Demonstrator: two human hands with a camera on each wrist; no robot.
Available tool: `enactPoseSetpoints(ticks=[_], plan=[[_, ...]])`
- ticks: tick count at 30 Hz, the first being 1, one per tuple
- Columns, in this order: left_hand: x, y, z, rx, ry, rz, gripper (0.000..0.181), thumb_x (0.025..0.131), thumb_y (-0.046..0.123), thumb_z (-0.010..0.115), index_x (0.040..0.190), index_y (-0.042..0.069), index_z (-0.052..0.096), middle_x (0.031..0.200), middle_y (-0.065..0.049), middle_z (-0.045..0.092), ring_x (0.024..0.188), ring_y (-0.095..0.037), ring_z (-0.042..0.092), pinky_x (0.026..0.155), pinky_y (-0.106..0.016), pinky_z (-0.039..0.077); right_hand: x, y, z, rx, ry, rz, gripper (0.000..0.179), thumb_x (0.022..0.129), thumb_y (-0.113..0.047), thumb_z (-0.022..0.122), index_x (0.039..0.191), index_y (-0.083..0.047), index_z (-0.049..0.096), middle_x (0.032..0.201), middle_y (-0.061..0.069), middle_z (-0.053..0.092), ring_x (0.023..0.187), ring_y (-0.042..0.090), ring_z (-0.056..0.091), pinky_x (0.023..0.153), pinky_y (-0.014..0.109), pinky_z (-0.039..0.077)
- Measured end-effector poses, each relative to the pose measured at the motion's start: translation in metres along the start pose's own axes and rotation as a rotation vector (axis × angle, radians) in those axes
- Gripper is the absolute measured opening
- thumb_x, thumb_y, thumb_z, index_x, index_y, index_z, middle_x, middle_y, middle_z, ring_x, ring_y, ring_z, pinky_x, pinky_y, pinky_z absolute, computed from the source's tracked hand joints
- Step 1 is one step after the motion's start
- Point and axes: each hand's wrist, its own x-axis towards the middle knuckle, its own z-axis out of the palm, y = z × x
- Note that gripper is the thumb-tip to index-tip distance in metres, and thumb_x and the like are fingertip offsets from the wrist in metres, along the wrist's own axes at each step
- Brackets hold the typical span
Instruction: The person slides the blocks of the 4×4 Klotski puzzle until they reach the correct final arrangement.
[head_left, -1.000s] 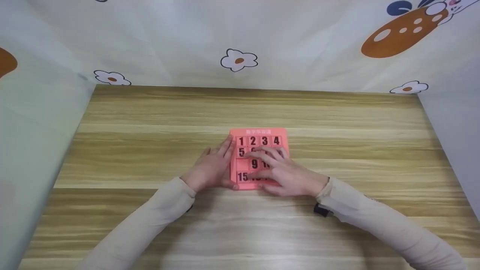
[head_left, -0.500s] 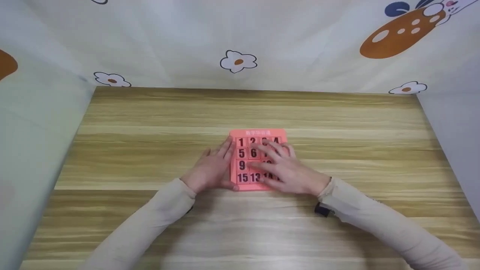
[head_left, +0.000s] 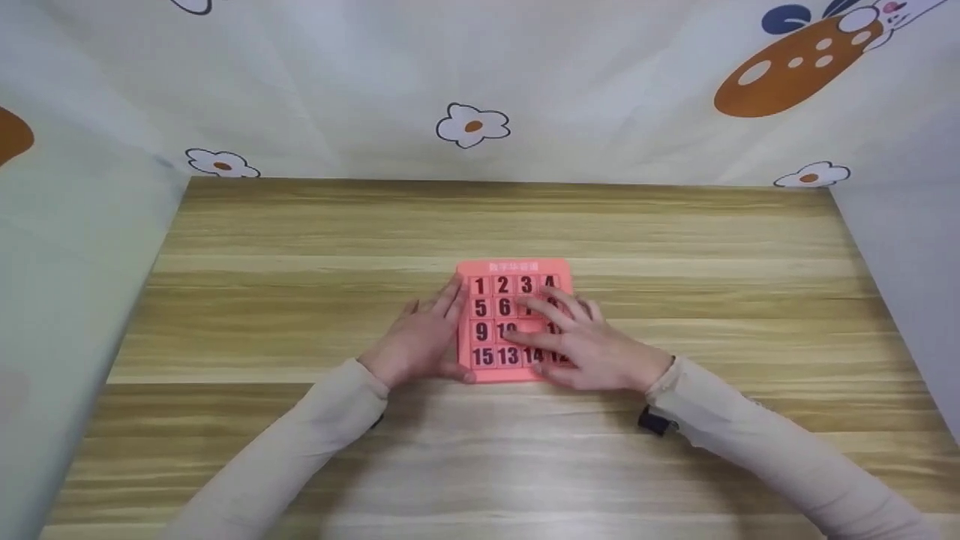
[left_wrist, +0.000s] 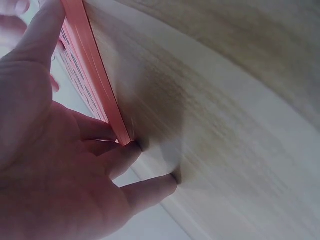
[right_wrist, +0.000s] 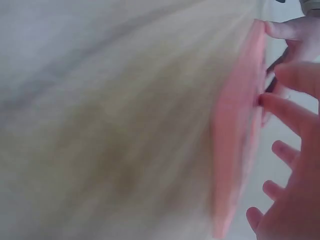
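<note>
A pink number slide puzzle (head_left: 514, 266) lies flat on the table, its black-numbered tiles in rows. My left hand (head_left: 416, 341) holds its left side, thumb at the near corner and fingers along the edge. In the left wrist view, fingertips meet the pink frame (left_wrist: 97, 75) and one touches the wood. Over the right half spreads my right hand (head_left: 604, 349), one fingertip on the 10 tile (head_left: 502, 330). Just right of that tile is a gap in the third row. The right hand partly covers tiles 7, 8, 11 and 12.
Beneath lies a wood-grain table (head_left: 300, 225). A pale cloth backdrop (head_left: 360, 90) with flowers and a carrot print rises behind it. Pale panels (head_left: 82, 247) stand at both sides. Dark bands sit under the light sleeves (head_left: 300, 435).
Tile 9 has slid left into the row's first place, then tile 10 into the second. The gap has shifted right. My right hand has moved slightly right; the left stays put.
</note>
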Motion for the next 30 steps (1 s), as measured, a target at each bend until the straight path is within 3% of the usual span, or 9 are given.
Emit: enactPoseSetpoints(ticks=[2,4,8,10,12,16,19,25,30], plan=[[0.000,-0.001,0.000,-0.011,0.006,0.008,0.127,0.070,0.058,0.077,0.153,-0.001,0.000,0.158,-0.017,-0.010,0.145,-0.033,0.006,0.112,-0.059,0.015,-0.001,0.002,0.002,-0.011,0.014,-0.009,0.049,0.097,-0.037,0.054,0.143,-0.022,0.050,0.158,0.014,0.020,0.141,0.042,0.014,0.107,0.067,0.018],[0.000,-0.001,0.001,-0.021,0.009,0.010,0.127,0.070,0.057,0.077,0.153,-0.002,0.002,0.158,-0.017,-0.010,0.145,-0.033,0.006,0.112,-0.060,0.015,-0.004,0.004,0.002,-0.017,0.084,0.005,0.045,0.095,-0.035,0.057,0.138,-0.018,0.056,0.154,0.016,0.026,0.140,0.041,0.019,0.106,0.067,0.019],[0.001,-0.001,0.001,-0.037,0.003,0.003,0.127,0.069,0.057,0.078,0.153,-0.001,0.001,0.158,-0.015,-0.012,0.145,-0.032,0.006,0.112,-0.059,0.014,-0.013,0.010,-0.001,-0.038,0.298,0.091,0.023,0.085,-0.022,0.067,0.104,-0.010,0.071,0.139,0.019,0.046,0.133,0.040,0.031,0.102,0.065,0.023],[0.001,-0.001,0.001,-0.043,-0.006,-0.005,0.127,0.070,0.057,0.077,0.153,0.000,0.000,0.158,-0.014,-0.013,0.145,-0.032,0.005,0.113,-0.058,0.013,-0.018,0.012,-0.002,-0.043,0.345,0.118,0.015,0.082,-0.018,0.069,0.093,-0.009,0.072,0.133,0.018,0.050,0.130,0.038,0.034,0.101,0.063,0.024],[0.001,0.000,0.001,-0.051,-0.006,-0.005,0.127,0.070,0.056,0.078,0.153,0.000,0.000,0.158,-0.014,-0.012,0.145,-0.032,0.005,0.113,-0.059,0.012,-0.021,0.012,-0.002,-0.035,0.325,0.105,0.016,0.081,-0.018,0.070,0.092,-0.008,0.074,0.134,0.018,0.049,0.130,0.039,0.033,0.102,0.062,0.023],[0.001,0.000,0.001,-0.053,-0.015,-0.007,0.127,0.070,0.056,0.078,0.153,0.000,-0.001,0.158,-0.014,-0.013,0.145,-0.031,0.003,0.113,-0.058,0.012,-0.022,0.011,-0.002,-0.008,0.195,0.024,0.035,0.086,-0.026,0.068,0.113,-0.005,0.071,0.146,0.019,0.038,0.134,0.041,0.028,0.104,0.061,0.024],[0.002,0.000,0.001,-0.053,-0.013,-0.007,0.127,0.070,0.055,0.078,0.153,0.000,-0.001,0.158,-0.014,-0.013,0.145,-0.031,0.003,0.113,-0.058,0.011,-0.023,0.012,-0.003,0.010,0.152,-0.006,0.041,0.088,-0.030,0.065,0.122,-0.008,0.068,0.151,0.019,0.031,0.135,0.042,0.026,0.102,0.061,0.026],[0.000,0.000,0.001,-0.065,-0.009,-0.005,0.127,0.069,0.055,0.078,0.153,0.000,-0.001,0.158,-0.014,-0.013,0.145,-0.031,0.002,0.113,-0.058,0.010,-0.033,0.022,-0.011,0.123,0.157,-0.097,0.018,0.086,-0.025,0.067,0.101,-0.020,0.076,0.150,0.014,0.036,0.135,0.045,0.025,0.103,0.065,0.018],[-0.001,0.000,0.000,-0.047,0.005,0.002,0.128,0.069,0.055,0.078,0.153,0.000,-0.001,0.158,-0.015,-0.011,0.145,-0.031,0.004,0.113,-0.058,0.011,-0.035,0.027,-0.014,0.024,0.173,-0.026,0.020,0.089,-0.027,0.064,0.101,-0.018,0.077,0.148,0.014,0.038,0.134,0.045,0.025,0.102,0.068,0.019]])
